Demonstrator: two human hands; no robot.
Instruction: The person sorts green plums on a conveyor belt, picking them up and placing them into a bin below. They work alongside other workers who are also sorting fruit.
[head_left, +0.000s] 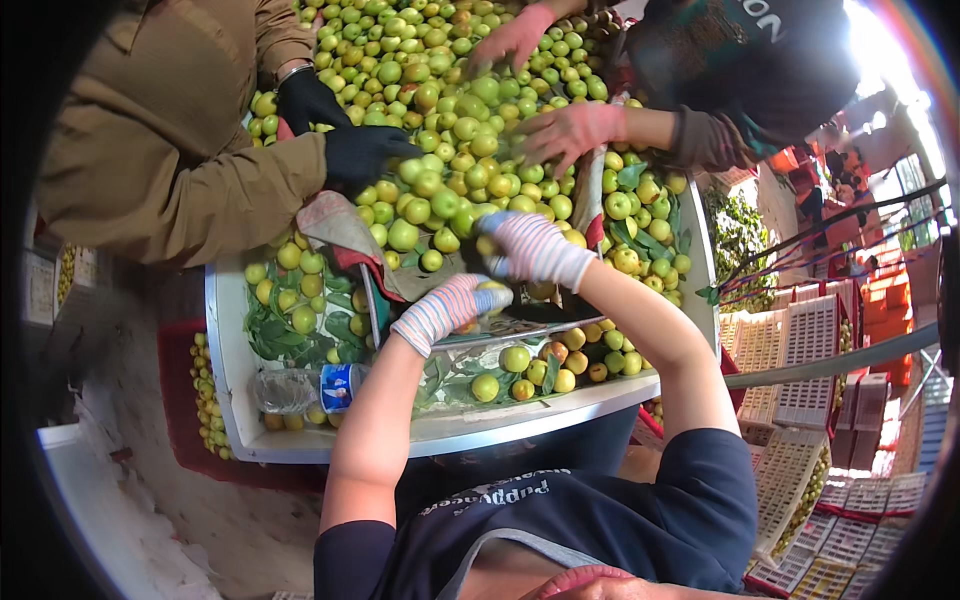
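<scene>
Many green, jujube-like fruits (445, 202) cover the sorting table before me. My left hand (448, 307), in a striped knit glove, has its fingers closed around a yellowish fruit (492, 286) above the opening at the near side. My right hand (534, 244), gloved alike, is at the edge of the heap, its fingers around a fruit (486, 245); motion blurs both hands somewhat. A grey and red cloth (352, 236) hangs over the divider left of my hands. Loose fruits (516, 359) and leaves lie in the near trough.
A person in black gloves (367, 154) works at the left, another in pink gloves (570, 135) at the upper right. A plastic bottle (286, 391) lies in the trough, inside the table's white rim (465, 442). Plastic crates (806, 360) stand at the right.
</scene>
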